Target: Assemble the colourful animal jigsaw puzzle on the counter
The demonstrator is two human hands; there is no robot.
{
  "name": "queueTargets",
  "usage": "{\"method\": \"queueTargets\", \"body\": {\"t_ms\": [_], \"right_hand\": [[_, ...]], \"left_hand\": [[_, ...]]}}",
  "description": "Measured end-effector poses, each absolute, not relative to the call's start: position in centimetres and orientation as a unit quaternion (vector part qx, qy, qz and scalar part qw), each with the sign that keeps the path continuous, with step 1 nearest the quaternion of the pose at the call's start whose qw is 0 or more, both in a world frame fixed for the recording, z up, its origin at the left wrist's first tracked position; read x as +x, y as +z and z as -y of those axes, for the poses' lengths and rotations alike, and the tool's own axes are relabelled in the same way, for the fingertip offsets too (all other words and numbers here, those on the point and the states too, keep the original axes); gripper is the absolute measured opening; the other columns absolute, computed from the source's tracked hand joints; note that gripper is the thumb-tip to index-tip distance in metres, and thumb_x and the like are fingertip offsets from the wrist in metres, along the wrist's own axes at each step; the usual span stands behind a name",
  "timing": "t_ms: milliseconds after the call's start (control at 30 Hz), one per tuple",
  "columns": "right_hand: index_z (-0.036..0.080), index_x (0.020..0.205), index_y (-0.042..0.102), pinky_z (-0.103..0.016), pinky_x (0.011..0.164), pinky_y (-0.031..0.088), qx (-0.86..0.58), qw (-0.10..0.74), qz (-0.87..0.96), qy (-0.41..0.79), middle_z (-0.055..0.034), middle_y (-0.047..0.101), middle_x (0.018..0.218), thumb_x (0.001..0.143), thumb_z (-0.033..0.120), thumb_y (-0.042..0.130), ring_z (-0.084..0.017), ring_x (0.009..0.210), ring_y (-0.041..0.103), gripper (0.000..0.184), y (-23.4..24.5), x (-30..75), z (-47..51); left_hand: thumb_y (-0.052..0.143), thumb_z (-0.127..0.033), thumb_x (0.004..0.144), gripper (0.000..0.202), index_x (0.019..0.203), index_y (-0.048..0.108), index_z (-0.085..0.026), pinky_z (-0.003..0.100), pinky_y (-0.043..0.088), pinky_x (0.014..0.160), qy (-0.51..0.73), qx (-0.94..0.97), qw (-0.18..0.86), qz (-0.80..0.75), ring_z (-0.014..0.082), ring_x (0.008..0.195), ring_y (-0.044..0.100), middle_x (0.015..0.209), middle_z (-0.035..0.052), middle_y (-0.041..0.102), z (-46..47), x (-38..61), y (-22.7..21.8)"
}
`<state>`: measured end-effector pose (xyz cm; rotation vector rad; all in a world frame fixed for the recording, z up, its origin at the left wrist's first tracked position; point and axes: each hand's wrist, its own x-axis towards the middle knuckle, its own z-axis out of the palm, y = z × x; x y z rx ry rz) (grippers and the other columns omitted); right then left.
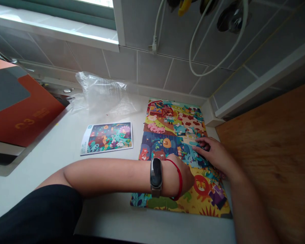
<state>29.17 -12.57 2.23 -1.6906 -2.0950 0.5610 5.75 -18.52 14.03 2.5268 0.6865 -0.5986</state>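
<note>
A colourful jigsaw puzzle (165,142) lies flat, showing a farm at the back, a dark blue animal scene across the middle and a yellow lion scene nearest me. My left hand (181,178), below a watch and a red cord, rests low over its middle; the back of the hand hides the fingers. At the right edge is my right hand (213,152), thumb and index finger apart, their tips beside a pale patch of the puzzle. A loose purple puzzle piece (217,196) lies on the lion scene, and several other loose pieces lie on the farm scene.
Left of the puzzle lies a printed picture card (110,137). Behind it is a crumpled clear plastic bag (101,95). An orange and grey box (37,115) stands at far left. A tiled wall (152,71) with a hanging white cable (193,64) bounds the white table.
</note>
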Motion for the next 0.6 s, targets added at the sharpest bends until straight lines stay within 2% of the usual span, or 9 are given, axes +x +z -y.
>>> {"method": "queueTargets", "body": {"t_ms": [200, 333, 467, 600], "right_hand": [[0.024, 0.099, 0.079, -0.035, 0.065, 0.054, -0.601, 0.199, 0.748, 0.197, -0.0063, 0.071, 0.086, 0.081, 0.052, 0.077, -0.023, 0.073, 0.065, 0.034, 2.0, 29.2, 12.7], [0.025, 0.099, 0.079, -0.035, 0.067, 0.054, -0.598, 0.196, 0.753, 0.192, -0.0059, 0.071, 0.086, 0.081, 0.05, 0.077, -0.023, 0.074, 0.065, 0.031, 2.0, 29.3, 12.7], [0.024, 0.099, 0.079, -0.035, 0.066, 0.053, -0.596, 0.199, 0.754, 0.192, -0.0056, 0.071, 0.086, 0.081, 0.05, 0.078, -0.023, 0.074, 0.065, 0.031, 2.1, 29.2, 12.7], [0.024, 0.098, 0.078, -0.034, 0.065, 0.053, -0.593, 0.208, 0.752, 0.198, -0.0058, 0.071, 0.086, 0.081, 0.051, 0.077, -0.023, 0.073, 0.065, 0.032, 2.2, 29.1, 12.8]], "left_hand": [[0.062, -0.01, 0.095, 0.024, 0.115, 0.076, -0.011, 0.044, 0.06, 0.076, -0.234, 0.906, 0.234, -0.264, 0.0348, 0.103, 0.075, 0.114, 0.0221, 0.077, 17.9, 5.9, 13.3], [0.073, -0.011, 0.087, 0.026, 0.113, 0.078, -0.012, 0.048, 0.062, 0.076, -0.237, 0.898, 0.238, -0.284, 0.0375, 0.1, 0.075, 0.109, 0.0224, 0.078, 17.0, 5.9, 13.2], [0.075, -0.01, 0.085, 0.034, 0.12, 0.077, -0.011, 0.053, 0.061, 0.083, -0.219, 0.89, 0.234, -0.324, 0.0415, 0.107, 0.073, 0.116, 0.0252, 0.076, 16.3, 5.8, 13.0], [0.077, -0.013, 0.084, 0.027, 0.111, 0.08, -0.011, 0.05, 0.061, 0.081, -0.185, 0.888, 0.232, -0.35, 0.041, 0.102, 0.075, 0.107, 0.0245, 0.078, 16.1, 5.7, 12.1]]}}
